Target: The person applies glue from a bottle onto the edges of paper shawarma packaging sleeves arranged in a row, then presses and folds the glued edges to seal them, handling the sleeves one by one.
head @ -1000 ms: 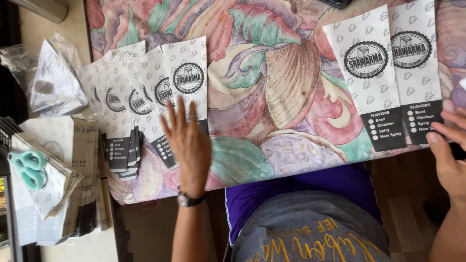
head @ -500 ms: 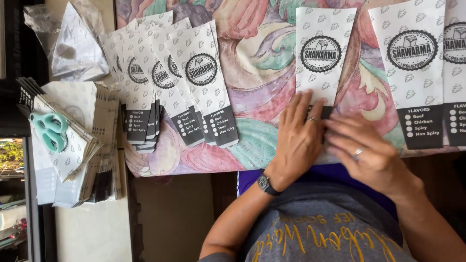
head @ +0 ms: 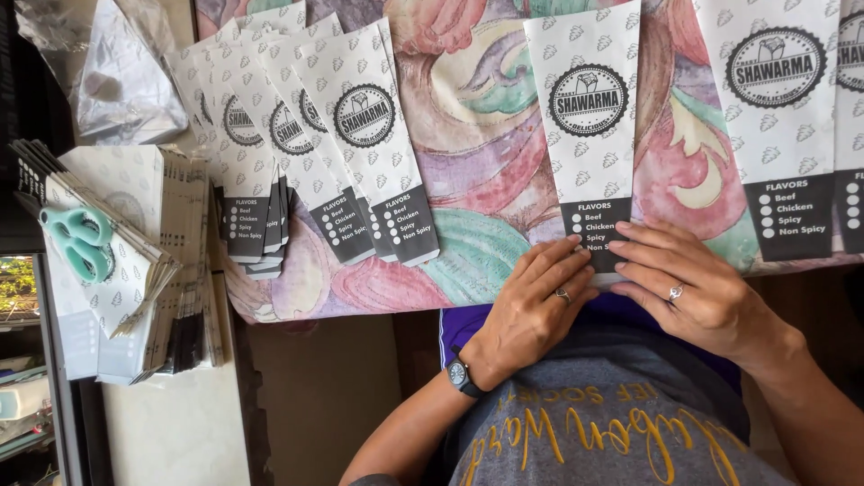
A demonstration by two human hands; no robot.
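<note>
Both hands flat, L hand point(head: 531, 301) & R hand point(head: 693, 292) pressing paper bag point(head: 589, 126) bottom edge.

Table w/ pastel floral-print cloth point(head: 477, 144); on it a fanned pile of white printed paper sleeves point(head: 306, 153) at left, one single sleeve point(head: 589, 117) mid, more sleeves point(head: 778, 117) at right. Beside the cloth, a stack of flat sleeves point(head: 144, 261) w/ teal scissors point(head: 76, 241) on top; crumpled clear plastic bag point(head: 117, 72) behind.

White paper sleeve point(head: 589, 135), grey leaf print, black panel; tablecloth point(head: 486, 171) pastel swirls; scissors point(head: 76, 241) teal.
</note>
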